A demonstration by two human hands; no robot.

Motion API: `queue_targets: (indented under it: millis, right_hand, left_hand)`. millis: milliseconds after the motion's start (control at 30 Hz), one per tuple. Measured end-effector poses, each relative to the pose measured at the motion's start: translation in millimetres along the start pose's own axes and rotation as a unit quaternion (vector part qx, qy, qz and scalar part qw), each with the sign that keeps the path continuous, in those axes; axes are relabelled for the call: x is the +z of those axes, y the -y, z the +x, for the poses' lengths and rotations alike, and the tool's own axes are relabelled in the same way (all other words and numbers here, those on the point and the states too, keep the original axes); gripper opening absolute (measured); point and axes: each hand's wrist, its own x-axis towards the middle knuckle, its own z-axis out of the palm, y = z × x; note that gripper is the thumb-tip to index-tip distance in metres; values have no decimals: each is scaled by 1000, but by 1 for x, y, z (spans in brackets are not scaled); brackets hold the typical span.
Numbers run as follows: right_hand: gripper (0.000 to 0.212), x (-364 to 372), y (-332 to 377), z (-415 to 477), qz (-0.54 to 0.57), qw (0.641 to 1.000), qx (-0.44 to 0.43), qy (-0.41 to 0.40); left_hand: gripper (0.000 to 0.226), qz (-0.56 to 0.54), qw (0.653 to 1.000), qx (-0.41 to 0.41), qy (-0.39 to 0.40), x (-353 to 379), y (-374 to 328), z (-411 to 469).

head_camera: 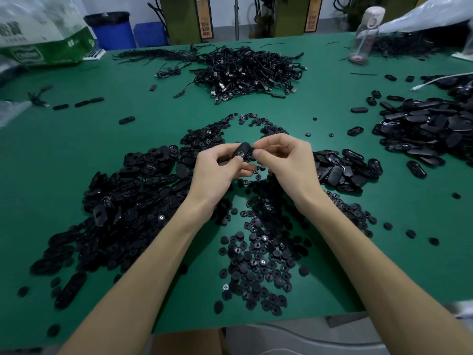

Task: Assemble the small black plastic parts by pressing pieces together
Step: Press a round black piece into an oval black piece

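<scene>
left grip (217, 172) holds oval shell (243, 149) | right grip (286, 162) pinches its right end

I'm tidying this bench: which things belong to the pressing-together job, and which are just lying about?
Job: oval shell in left hand; right hand; round discs; oval shell heap.
Lying about: cable pile; water bottle; blue bin; green-printed bag.
</scene>
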Motion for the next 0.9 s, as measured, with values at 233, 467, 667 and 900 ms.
queue_targets:
  millis: [233, 467, 667, 900]
  right_hand:
    - [8, 2, 1, 0, -55, 998, -32, -10]
    - [7, 2, 3, -2, -76, 996, -45, -13]
    - [6, 2, 3, -2, -54, 998, -29, -12]
    - [6, 0, 4, -2, 18, 1000, 11, -7]
  left_hand:
    - [23, -2, 1000, 3, -11, 0, 1, 1]
    - [22, -15, 1000, 7, -6, 1, -1, 0]
    - [16, -27, 1000, -11, -3, 2, -3, -2]
    - [8, -69, 997, -31, -7, 0, -6, -4]
